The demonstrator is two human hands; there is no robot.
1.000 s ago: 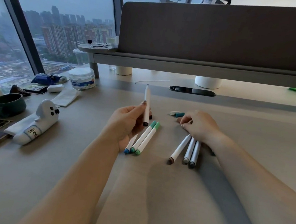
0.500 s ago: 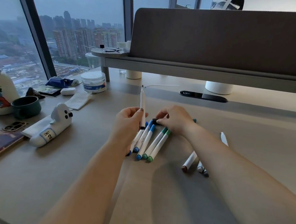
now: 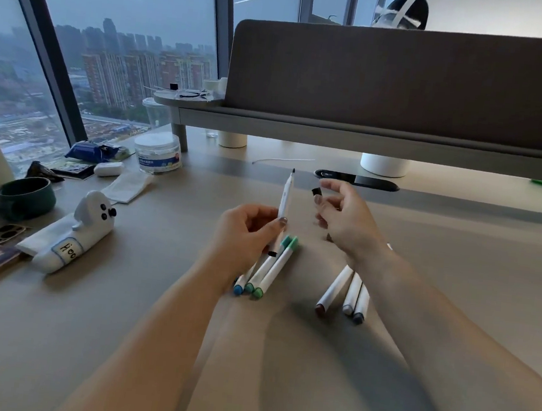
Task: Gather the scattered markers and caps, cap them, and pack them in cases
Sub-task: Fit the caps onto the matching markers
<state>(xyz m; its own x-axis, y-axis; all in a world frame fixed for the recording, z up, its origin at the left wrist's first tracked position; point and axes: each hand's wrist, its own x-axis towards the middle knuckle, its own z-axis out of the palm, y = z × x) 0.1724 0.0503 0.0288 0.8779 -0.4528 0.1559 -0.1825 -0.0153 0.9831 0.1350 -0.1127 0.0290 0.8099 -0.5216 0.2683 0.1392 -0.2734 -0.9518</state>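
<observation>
On a desk [image 3: 456,256], the left hand [image 3: 247,233] holds 1 marker [image 3: 285,195] upright, tip uppermost. Just right of the tip, and apart from it, the right hand [image 3: 344,219] pinches what seems to be a cap [image 3: 316,191]. A row of 3 markers [image 3: 268,271] lies partly under the left hand. A second row of 3 markers [image 3: 342,293] lies to its right, beneath the right wrist. A pencil case [image 3: 71,239] lies far left, with a mug [image 3: 27,196] behind it. A divider panel [image 3: 407,79] stands at the back.

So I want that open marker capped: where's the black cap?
Head view, centre: the black cap is pinched by the right hand, just right of the open marker that the left hand holds upright.
</observation>
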